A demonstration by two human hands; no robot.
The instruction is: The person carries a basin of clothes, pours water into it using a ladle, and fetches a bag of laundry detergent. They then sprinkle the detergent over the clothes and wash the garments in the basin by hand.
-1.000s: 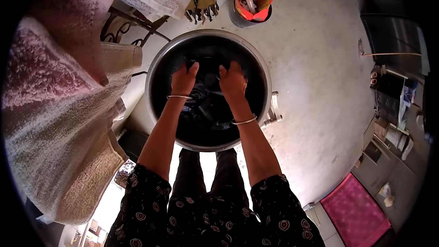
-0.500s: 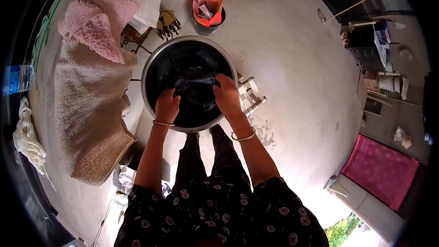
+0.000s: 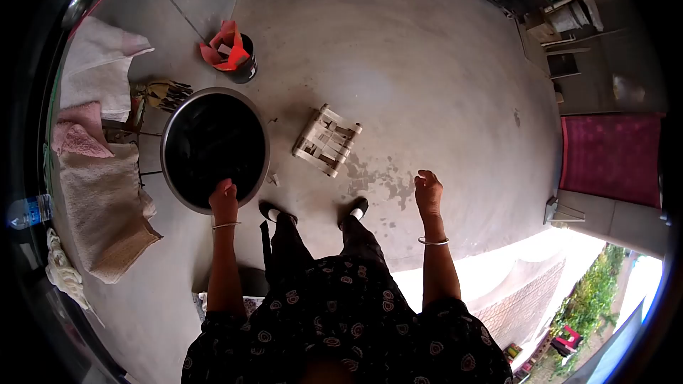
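Note:
A wide metal basin [image 3: 265,144] with a dark inside is at the left of my feet; what it holds is too dark to make out. My left hand [image 3: 223,200], fingers closed, is at the basin's near rim, and whatever it grips is hidden. Out to the right, away from the basin, my right hand [image 3: 428,193] hangs over the floor with its fingers curled together and nothing visible in them. A low light-coloured stool [image 3: 329,141] stands on the floor between the basin and my right hand.
Behind the basin is a dark bin [image 3: 247,67] with a red bag. Towels [image 3: 103,206] hang at the left, beside a brown cloth [image 3: 165,94]. Wet patches mark the floor [image 3: 455,85] near my feet. A pink cloth [image 3: 610,156] is at the far right.
The basin now appears farther left, and the whole stool shows. My right hand has left the basin and moved out to the right. My left hand has come to the near rim.

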